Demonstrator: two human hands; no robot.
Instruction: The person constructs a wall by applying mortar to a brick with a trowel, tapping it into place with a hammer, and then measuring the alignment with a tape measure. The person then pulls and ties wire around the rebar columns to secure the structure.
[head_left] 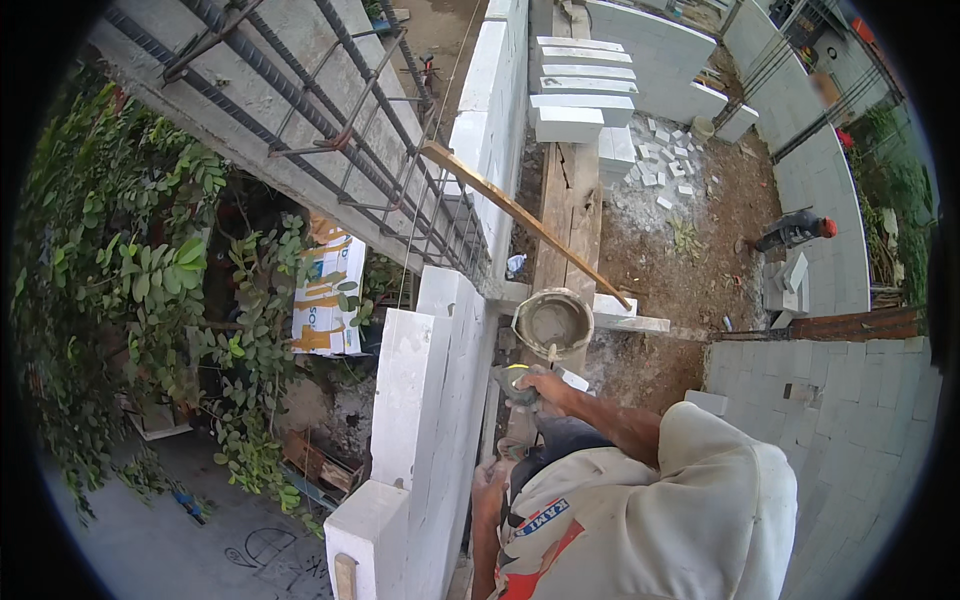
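Note:
My right hand [545, 388] is closed on a small, rounded grey-and-yellow thing that looks like a tape measure [518, 379]. It is just below a round bucket [518, 322] of grey mortar, with a short handle at the bucket's near rim. My left hand [488, 487] hangs lower down, close beside the white block wall [432, 375]. Its fingers are small and partly hidden, so what they do is unclear. A long wooden batten [525, 217] slants from the steel bars down past the bucket's right side.
Tied steel rebar [330, 130] rises along the wall at upper left. A wooden plank [567, 215] runs ahead, with stacked white blocks [570, 124] at its far part. Leafy branches [170, 270] crowd the left. Another person [790, 231] is on the ground at right.

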